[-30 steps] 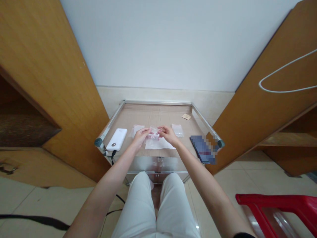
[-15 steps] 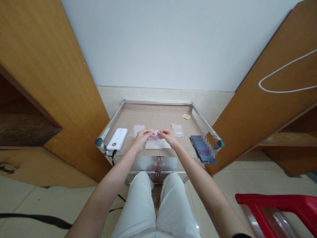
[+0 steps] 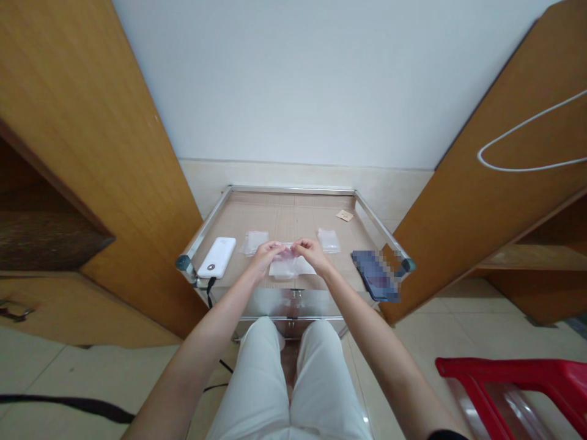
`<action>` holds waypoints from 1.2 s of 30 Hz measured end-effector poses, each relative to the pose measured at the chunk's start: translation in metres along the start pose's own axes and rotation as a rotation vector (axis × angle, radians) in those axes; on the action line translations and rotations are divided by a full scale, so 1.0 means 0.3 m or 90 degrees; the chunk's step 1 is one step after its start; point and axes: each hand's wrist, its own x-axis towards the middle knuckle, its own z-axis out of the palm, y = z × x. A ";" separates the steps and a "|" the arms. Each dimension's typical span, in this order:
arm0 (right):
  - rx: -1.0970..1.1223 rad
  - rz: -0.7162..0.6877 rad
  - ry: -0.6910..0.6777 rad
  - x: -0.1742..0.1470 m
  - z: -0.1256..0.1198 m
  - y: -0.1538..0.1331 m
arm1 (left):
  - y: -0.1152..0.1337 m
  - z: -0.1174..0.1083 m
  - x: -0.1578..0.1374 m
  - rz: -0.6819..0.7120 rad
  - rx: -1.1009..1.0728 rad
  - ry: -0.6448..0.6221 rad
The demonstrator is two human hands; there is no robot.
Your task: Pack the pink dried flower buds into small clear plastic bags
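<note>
Between my hands is a small clear plastic bag [image 3: 285, 264], pinched along its far edge. My left hand [image 3: 265, 255] is closed on its left side, and my right hand [image 3: 310, 252] is closed on its right side, fingertips close together. Beneath the bag lies a white sheet [image 3: 304, 266], partly covered. One stack of clear plastic bags [image 3: 255, 241] lies just beyond my left hand. Another stack of clear bags [image 3: 328, 241] sits beyond my right hand. My fingers hide the bag's upper edge in part.
The cardboard-lined top of a metal-railed cabinet [image 3: 293, 211] holds a white power bank [image 3: 217, 257] with a black cable at left, a pixelated phone [image 3: 373, 275] at right and a small tan card [image 3: 344, 215]. Wooden furniture flanks it. A red stool [image 3: 513, 370] stands lower right.
The clear bag now hangs lower and flatter over the white sheet between my hands. Both hands have barely moved and keep their pinch.
</note>
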 end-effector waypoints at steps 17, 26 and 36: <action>-0.156 -0.035 0.030 0.007 0.030 0.010 | 0.000 0.010 0.011 0.090 0.194 0.091; -0.137 0.022 -0.095 0.003 -0.028 -0.040 | 0.042 -0.041 0.012 0.027 0.242 0.005; -0.062 0.066 -0.084 -0.002 -0.051 -0.045 | 0.039 -0.056 0.002 0.011 0.187 -0.084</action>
